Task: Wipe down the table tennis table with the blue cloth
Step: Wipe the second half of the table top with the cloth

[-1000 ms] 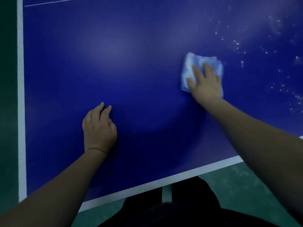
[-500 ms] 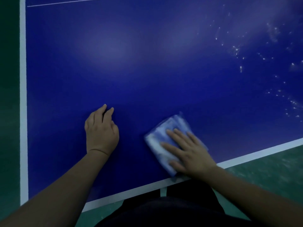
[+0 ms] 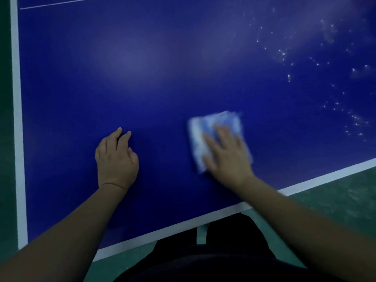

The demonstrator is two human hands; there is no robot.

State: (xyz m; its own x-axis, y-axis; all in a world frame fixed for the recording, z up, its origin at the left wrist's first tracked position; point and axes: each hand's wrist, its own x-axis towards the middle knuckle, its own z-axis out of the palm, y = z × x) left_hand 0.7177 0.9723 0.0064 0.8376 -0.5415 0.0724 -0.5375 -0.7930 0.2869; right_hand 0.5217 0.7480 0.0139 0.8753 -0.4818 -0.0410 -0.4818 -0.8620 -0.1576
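The person's dark clothing fills the bottom of the head view, over green floor, just short of the white line along the table's near edge. Both forearms reach over that edge onto the blue table tennis table.

The left hand rests on the surface well in from the left edge, its fingers loosely bent, fingertips down, holding nothing. The right hand lies palm down with fingers spread and fairly straight, pressing the blue cloth flat against the table; both are motion-blurred. The cloth sits to the right of the left hand, apart from it.

Pale specks dot the surface toward the far right corner.

Half a second ago the cloth lay almost on the near edge line; it is now farther in. The left hand has stayed in place.
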